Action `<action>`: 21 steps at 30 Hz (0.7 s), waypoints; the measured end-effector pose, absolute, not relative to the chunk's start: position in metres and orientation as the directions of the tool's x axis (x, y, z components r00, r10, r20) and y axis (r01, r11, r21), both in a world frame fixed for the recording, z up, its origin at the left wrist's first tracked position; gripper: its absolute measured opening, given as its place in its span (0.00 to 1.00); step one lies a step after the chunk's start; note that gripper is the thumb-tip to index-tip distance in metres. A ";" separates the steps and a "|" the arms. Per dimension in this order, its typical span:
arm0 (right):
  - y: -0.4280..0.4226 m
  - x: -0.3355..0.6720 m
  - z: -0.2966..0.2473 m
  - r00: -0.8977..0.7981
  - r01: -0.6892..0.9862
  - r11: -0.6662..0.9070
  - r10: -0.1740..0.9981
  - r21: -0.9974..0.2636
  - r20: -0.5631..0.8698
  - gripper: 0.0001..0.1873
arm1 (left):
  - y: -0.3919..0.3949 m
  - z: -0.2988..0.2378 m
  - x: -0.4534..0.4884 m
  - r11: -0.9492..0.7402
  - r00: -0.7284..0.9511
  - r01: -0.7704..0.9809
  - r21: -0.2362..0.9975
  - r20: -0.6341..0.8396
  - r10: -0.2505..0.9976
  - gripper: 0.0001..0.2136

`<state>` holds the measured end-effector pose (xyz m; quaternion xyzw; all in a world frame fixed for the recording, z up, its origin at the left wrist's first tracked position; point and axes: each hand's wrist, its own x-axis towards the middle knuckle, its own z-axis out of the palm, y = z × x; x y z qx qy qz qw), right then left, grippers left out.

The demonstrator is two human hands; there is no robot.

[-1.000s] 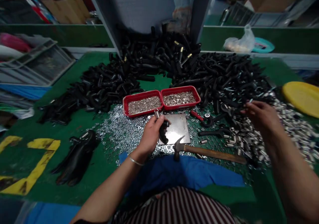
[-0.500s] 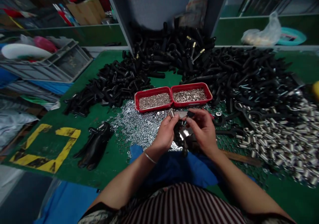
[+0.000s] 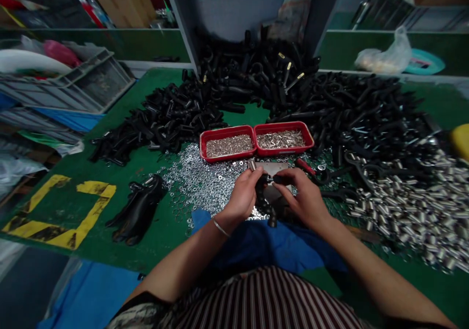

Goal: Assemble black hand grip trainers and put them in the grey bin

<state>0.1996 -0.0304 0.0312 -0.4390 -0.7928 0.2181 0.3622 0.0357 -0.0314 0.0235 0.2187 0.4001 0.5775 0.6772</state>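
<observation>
At the near edge of the green table point(image 3: 120, 173), about its middle, two bare hands grip one black curved part point(image 3: 262, 195).
The left hand point(image 3: 242, 197) clamps its fingers around it, a silver threaded piece point(image 3: 252, 164) sticking up above them; the right hand point(image 3: 305, 199) pinches its upper end with the fingertips. A steel plate point(image 3: 274, 168) lies beneath; toward the far edge sit two red trays point(image 3: 254, 141) among loose washers point(image 3: 198, 180).
</observation>
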 end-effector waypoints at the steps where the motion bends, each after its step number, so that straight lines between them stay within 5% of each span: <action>1: -0.029 0.204 0.032 -0.421 0.544 0.568 0.821 -0.617 0.384 0.09 | -0.032 0.023 0.033 0.246 0.021 -0.590 0.769 -0.290 0.957 0.15; 4: -0.025 0.216 0.034 -0.563 0.516 0.674 0.732 -0.529 0.384 0.09 | -0.033 0.023 0.029 0.274 0.079 -0.528 0.804 -0.275 0.958 0.15; 7: -0.021 0.217 0.037 -0.573 0.480 0.668 0.730 -0.569 0.373 0.08 | -0.032 0.026 0.028 0.236 0.099 -0.385 0.892 -0.215 0.972 0.14; 11: -0.022 0.203 0.038 -0.457 0.368 0.266 0.886 -0.891 0.076 0.15 | -0.028 0.034 0.025 0.004 0.027 -0.031 1.000 -0.003 1.000 0.11; 15: -0.030 0.190 0.035 -0.422 0.257 -0.018 0.897 -0.966 -0.129 0.22 | -0.021 0.040 0.013 -0.244 0.083 0.266 0.932 0.230 0.970 0.10; 19: -0.031 0.188 0.028 -0.689 0.152 -0.382 0.620 -0.911 -0.375 0.34 | -0.015 0.037 0.000 -0.404 0.309 0.322 0.856 0.309 0.900 0.09; 21: -0.029 0.190 0.025 -0.695 0.218 -0.329 0.609 -0.919 -0.384 0.33 | -0.014 0.032 -0.004 -0.361 0.294 0.352 0.864 0.264 0.919 0.09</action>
